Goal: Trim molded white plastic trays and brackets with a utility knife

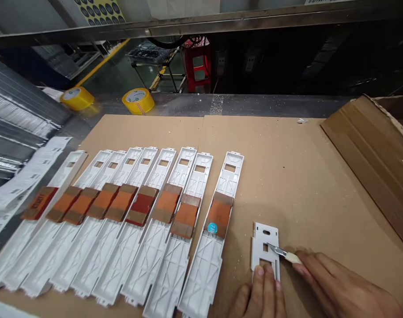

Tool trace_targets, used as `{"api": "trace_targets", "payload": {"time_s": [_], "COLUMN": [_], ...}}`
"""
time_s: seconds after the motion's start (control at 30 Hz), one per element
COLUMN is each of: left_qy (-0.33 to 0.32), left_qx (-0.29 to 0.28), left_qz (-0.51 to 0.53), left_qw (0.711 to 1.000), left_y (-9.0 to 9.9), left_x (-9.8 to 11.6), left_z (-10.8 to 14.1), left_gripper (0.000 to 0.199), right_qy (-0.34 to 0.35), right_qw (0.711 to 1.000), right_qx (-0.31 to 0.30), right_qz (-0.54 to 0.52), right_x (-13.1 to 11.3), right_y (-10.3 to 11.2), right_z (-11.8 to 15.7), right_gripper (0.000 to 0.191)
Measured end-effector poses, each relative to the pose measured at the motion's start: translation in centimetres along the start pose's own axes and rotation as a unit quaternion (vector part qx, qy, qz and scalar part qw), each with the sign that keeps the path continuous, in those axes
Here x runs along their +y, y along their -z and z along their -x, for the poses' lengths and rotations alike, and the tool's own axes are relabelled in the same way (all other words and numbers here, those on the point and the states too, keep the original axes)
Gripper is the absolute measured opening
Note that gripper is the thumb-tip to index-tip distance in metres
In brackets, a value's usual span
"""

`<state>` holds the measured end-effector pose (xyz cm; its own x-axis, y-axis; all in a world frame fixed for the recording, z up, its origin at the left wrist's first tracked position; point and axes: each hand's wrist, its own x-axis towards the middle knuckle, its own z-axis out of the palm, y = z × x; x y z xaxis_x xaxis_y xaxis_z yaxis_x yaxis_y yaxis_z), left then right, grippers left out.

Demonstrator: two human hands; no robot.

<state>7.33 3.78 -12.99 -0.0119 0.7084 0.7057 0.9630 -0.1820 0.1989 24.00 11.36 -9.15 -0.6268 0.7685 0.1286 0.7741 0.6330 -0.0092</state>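
A small white plastic plate with several cut-outs lies on the brown board at the lower right. My left hand presses its fingertips together on the plate's lower part, holding it against the board. My right hand is closed round the pale handle of a small knife. The blade's tip reaches the plate beside its small square hole. To the left, several long white ribbed plastic parts lie side by side, each with an orange or red block across its middle. One block bears a round blue sticker.
Two yellow tape rolls stand behind the brown board. At the right edge is a cardboard box. Printed sheets lie at the far left. A metal shelf edge crosses the top, with a red stool beyond.
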Motion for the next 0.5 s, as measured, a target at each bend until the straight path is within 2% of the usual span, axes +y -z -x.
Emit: {"api": "trace_targets", "payload": {"time_s": [0.27, 0.37, 0.5], "left_qy": [-0.006, 0.005, 0.009], "left_qx": [-0.006, -0.013, 0.007], "left_qz": [-0.002, -0.001, -0.006], "left_qw": [1.0, 1.0, 1.0], "left_y": [0.11, 0.14, -0.04], "left_x": [-0.19, -0.1, 0.11], "left_z": [-0.1, -0.21, -0.31], "left_gripper": [0.046, 0.047, 0.046], "right_qy": [0.023, 0.015, 0.006], "right_qw": [1.0, 1.0, 0.999], "right_qx": [0.014, 0.002, -0.034], "right_qz": [0.009, 0.019, 0.005], "right_x": [-0.14, -0.17, 0.16], "right_y": [0.26, -0.01, -0.05], "right_z": [-0.56, -0.25, -0.33], "right_gripper": [0.038, 0.039, 0.038]}}
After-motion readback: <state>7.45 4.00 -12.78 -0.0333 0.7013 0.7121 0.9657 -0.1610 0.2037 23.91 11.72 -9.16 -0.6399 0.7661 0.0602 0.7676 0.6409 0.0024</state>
